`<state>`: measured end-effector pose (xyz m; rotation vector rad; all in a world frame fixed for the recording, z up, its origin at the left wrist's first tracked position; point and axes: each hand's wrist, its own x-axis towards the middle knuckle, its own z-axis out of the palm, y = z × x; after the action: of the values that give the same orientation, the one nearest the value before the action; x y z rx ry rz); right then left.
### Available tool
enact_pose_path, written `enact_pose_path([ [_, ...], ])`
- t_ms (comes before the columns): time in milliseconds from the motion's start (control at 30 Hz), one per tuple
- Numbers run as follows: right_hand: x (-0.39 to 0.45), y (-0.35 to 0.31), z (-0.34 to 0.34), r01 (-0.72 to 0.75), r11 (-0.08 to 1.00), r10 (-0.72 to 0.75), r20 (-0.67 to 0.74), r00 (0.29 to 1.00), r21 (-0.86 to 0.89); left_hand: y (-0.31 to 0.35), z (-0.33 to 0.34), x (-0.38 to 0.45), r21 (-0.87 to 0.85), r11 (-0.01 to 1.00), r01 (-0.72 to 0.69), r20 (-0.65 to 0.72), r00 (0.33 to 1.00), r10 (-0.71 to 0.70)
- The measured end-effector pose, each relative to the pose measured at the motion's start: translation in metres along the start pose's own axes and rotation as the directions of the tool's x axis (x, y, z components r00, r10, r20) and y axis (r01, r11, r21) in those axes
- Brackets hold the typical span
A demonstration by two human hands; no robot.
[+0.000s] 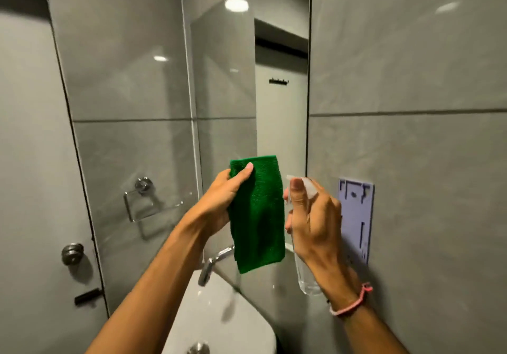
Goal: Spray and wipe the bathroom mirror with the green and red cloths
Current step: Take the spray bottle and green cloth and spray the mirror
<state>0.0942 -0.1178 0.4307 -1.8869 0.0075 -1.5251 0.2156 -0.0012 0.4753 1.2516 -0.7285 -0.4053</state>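
Observation:
My left hand (pixel 222 197) holds a folded green cloth (pixel 260 216) upright by its upper left edge, thumb pressed on its front. My right hand (pixel 312 216) grips a clear spray bottle (pixel 306 277), with the index finger over its white nozzle, which points toward the cloth. The tall narrow mirror (pixel 247 79) hangs on the grey tiled wall straight ahead, just behind both hands. No red cloth is visible.
A white basin (pixel 219 320) with a chrome tap (pixel 211 263) sits below the hands. A lilac wall holder (pixel 356 216) is fixed right of the mirror. A chrome towel ring (pixel 142 200) and a door with a knob (pixel 72 253) are at left.

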Motion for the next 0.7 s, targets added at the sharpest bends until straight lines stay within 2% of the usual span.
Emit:
enact_pose_path([
  [133, 0.026, -0.014, 0.001, -0.032, 0.996, 0.035, 0.039, 0.999, -0.079, 0.038, -0.001, 0.004, -0.004, 0.998, -0.062, 0.004, 0.998, 0.062],
  [233, 0.023, -0.013, -0.003, 0.010, 0.995, -0.009, 0.012, 1.000, -0.100, 0.048, 0.002, 0.005, -0.043, 0.995, -0.085, 0.006, 0.996, 0.085],
  [333, 0.009, -0.007, -0.011, -0.056, 0.988, 0.062, 0.037, 0.997, -0.145, 0.048, 0.006, 0.003, -0.070, 0.993, -0.096, 0.024, 0.995, 0.098],
  [467, -0.032, 0.005, -0.027, -0.043, 0.986, 0.044, 0.005, 0.999, -0.160, 0.033, 0.016, -0.004, -0.081, 0.994, -0.075, 0.046, 0.996, 0.079],
  [700, -0.127, 0.036, -0.066, -0.219, 0.937, 0.241, 0.048, 0.969, -0.273, -0.013, 0.034, -0.018, -0.140, 0.990, 0.005, 0.110, 0.994, 0.010],
])
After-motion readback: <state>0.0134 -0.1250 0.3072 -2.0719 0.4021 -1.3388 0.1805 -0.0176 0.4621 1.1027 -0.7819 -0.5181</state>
